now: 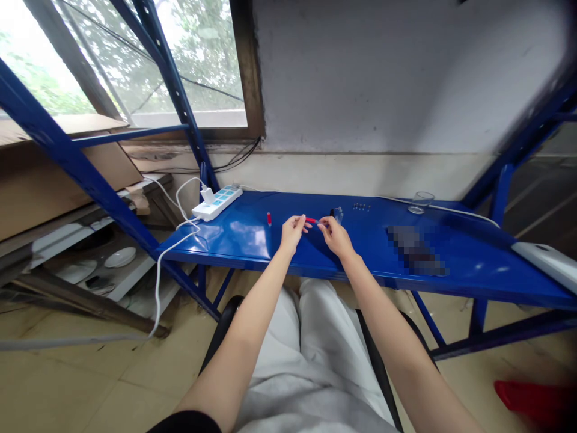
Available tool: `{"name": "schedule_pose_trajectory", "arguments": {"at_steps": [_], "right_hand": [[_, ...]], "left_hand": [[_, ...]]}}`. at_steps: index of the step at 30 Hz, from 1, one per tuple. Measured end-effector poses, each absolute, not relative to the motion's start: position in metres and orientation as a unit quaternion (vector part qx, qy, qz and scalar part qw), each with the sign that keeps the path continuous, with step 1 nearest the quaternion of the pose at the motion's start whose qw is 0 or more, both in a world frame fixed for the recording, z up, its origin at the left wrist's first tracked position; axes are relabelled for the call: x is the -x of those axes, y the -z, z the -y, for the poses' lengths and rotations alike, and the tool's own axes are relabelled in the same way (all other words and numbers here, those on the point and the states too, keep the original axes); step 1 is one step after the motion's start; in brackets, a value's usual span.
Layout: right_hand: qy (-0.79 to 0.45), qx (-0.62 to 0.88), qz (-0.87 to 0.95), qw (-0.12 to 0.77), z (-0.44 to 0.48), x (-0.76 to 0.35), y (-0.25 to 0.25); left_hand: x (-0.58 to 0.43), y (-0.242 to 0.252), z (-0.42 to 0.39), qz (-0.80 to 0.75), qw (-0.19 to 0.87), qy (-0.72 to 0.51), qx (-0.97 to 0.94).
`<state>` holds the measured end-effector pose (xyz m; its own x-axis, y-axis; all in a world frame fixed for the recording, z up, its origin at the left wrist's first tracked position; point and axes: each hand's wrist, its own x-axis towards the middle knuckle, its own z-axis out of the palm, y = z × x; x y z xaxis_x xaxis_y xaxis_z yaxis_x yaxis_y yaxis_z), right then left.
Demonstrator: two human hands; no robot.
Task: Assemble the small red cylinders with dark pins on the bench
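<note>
**Red pen (pixel 311 221) held crosswise**

Left hand (pixel 292 233) and right hand (pixel 336 236) each pinch one end, its long axis running sideways over the worktop (pixel 234 243). A small red piece (pixel 269 219) stands apart, nearer the left hand.

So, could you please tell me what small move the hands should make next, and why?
Perhaps a gentle pull by the right hand while the left hand steadies the slim red item: the hands grip it from opposite ends, and a separate small red piece is on the blue table to the left, so it may come apart.
</note>
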<state>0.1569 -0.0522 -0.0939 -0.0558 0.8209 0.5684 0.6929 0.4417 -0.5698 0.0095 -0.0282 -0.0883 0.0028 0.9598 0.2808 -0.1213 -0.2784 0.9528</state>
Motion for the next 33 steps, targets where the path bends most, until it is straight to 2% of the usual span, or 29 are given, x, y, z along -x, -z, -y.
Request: {"name": "schedule_pose_trajectory", "arguments": {"at_steps": [15, 20, 24, 27, 33], "right_hand": [[-0.01, 0.508, 0.749, 0.426, 0.051, -0.157, 0.096], [-0.007, 0.516, 0.738, 0.435, 0.052, -0.156, 0.094], [0.029, 0.51, 0.697, 0.504, 0.055, -0.16, 0.088], [0.033, 0.515, 0.666, 0.539, 0.058, -0.166, 0.086], [0.032, 0.58, 0.603, 0.547, 0.058, -0.185, 0.097]], "left_hand": [[-0.012, 0.083, 0.035, -0.358, 0.48, -0.56, -0.573], [-0.009, 0.087, 0.029, -0.378, 0.421, -0.627, -0.535], [-0.009, 0.091, 0.025, -0.401, 0.376, -0.656, -0.518], [-0.013, 0.092, 0.027, -0.401, 0.349, -0.629, -0.568], [-0.03, 0.09, 0.032, -0.394, 0.293, -0.543, -0.681]]}}
